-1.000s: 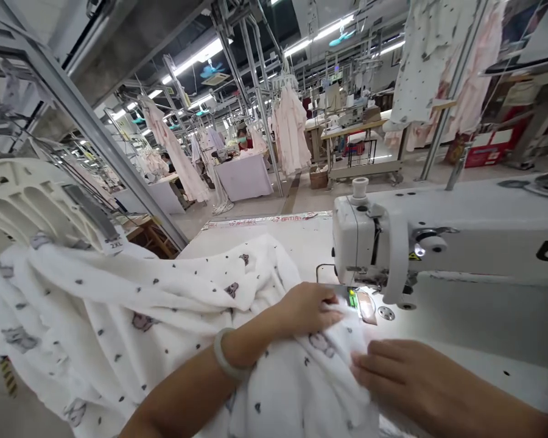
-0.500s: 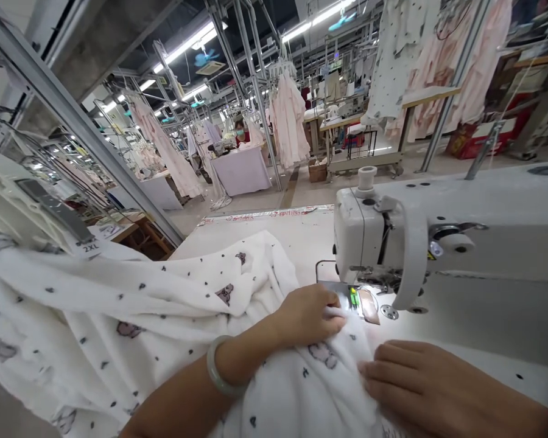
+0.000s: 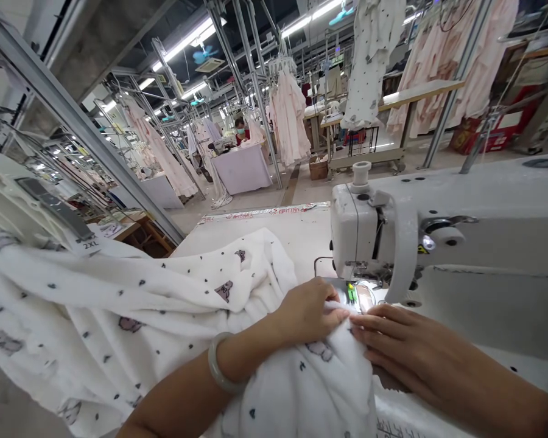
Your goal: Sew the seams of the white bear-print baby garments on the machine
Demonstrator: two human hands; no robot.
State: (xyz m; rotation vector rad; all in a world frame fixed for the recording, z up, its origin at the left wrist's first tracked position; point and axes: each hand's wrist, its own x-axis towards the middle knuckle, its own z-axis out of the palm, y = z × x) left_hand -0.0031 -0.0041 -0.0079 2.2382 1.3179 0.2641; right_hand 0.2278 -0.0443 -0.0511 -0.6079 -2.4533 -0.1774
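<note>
A white printed garment [image 3: 164,304] with small grey animal motifs lies bunched across the sewing table and over a rack at the left. My left hand [image 3: 308,313], a pale bangle on its wrist, grips a fold of the garment just in front of the presser foot [image 3: 354,292]. My right hand [image 3: 397,344] lies flat, fingers together, pressing the garment's edge beside the left hand. The white sewing machine [image 3: 438,231] stands right behind both hands, its lamp lighting the needle area.
The white table top [image 3: 301,234] stretches beyond the garment. A white plastic rack [image 3: 9,201] with a "2XL" tag sits at the left. Pink and white garments hang from overhead rails; a masked person sits at a far table [image 3: 242,167].
My right hand has slid forward and left along the cloth until it meets my left hand near the presser foot. The left hand bunched the fabric a little higher.
</note>
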